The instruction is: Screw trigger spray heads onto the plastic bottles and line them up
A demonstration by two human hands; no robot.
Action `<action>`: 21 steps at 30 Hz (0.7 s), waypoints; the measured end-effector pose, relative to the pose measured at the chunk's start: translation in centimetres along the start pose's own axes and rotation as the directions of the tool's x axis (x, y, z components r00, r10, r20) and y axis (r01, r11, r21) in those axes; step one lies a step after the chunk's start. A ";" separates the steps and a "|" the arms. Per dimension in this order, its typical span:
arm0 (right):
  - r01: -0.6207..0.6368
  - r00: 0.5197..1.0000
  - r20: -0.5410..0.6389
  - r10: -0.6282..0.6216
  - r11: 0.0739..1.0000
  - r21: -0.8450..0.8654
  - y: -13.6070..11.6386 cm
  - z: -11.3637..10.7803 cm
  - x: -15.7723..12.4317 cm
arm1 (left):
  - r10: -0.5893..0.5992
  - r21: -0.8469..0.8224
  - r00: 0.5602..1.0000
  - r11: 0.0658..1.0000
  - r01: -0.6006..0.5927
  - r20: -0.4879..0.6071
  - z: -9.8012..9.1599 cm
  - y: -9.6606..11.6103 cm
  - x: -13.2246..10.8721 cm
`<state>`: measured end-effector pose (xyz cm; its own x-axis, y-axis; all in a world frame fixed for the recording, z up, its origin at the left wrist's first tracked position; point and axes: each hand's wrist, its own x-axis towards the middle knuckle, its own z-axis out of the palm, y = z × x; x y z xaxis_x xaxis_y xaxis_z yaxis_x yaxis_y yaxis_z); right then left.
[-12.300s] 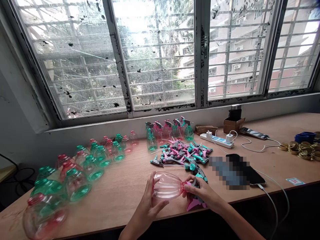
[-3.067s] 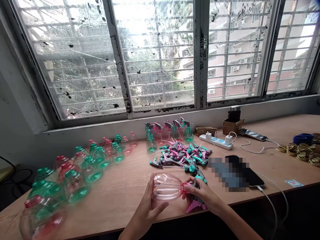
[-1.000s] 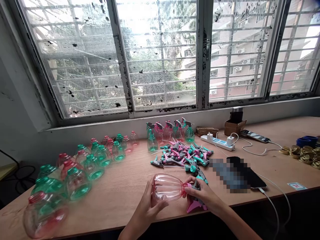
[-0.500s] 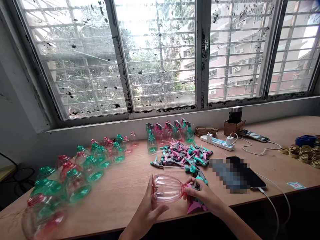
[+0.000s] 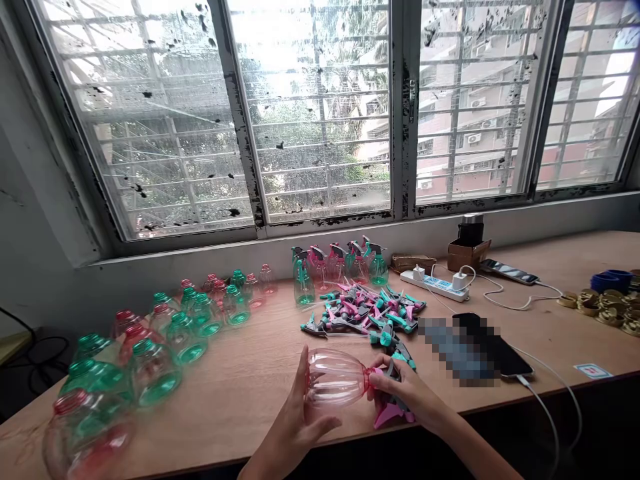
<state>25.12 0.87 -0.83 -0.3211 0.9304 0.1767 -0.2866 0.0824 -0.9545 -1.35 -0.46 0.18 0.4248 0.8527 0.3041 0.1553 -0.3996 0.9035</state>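
A clear pink spray bottle (image 5: 336,379) lies sideways in the air above the table's front edge, its neck pointing right. My left hand (image 5: 303,407) cups its base, fingers up behind it and thumb spread below. At the red neck, my right hand (image 5: 397,387) is closed with thumb and fingers pinching. A pink and grey spray head (image 5: 393,415) shows just under and behind that hand; whether it is held or joined to the bottle I cannot tell. Beyond the hands lies a heap of pink, teal and grey spray heads (image 5: 360,310).
Pink and green open-necked bottles (image 5: 155,373) stand in rows at left. Several bottles with spray heads (image 5: 337,263) stand by the window wall. Rightward are a power strip (image 5: 435,283), phones (image 5: 493,343), cables, gold-coloured rings (image 5: 600,310) and blue rolls (image 5: 611,281).
My left thumb has moved slightly outward to the right, and the bottle looks a little turned. My right hand stays at the neck.
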 end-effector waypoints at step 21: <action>-0.003 1.000 0.006 0.003 0.999 -0.037 -0.8 0.5 -0.3 | 0.024 0.055 1.000 0.998 -0.023 -0.008 -0.4 -1.5 0.1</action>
<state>25.01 0.41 -0.05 -0.3269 0.9286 0.1755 -0.2523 0.0932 -0.9632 -1.86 0.36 -1.05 0.4214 0.8456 0.3277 0.1941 -0.4370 0.8783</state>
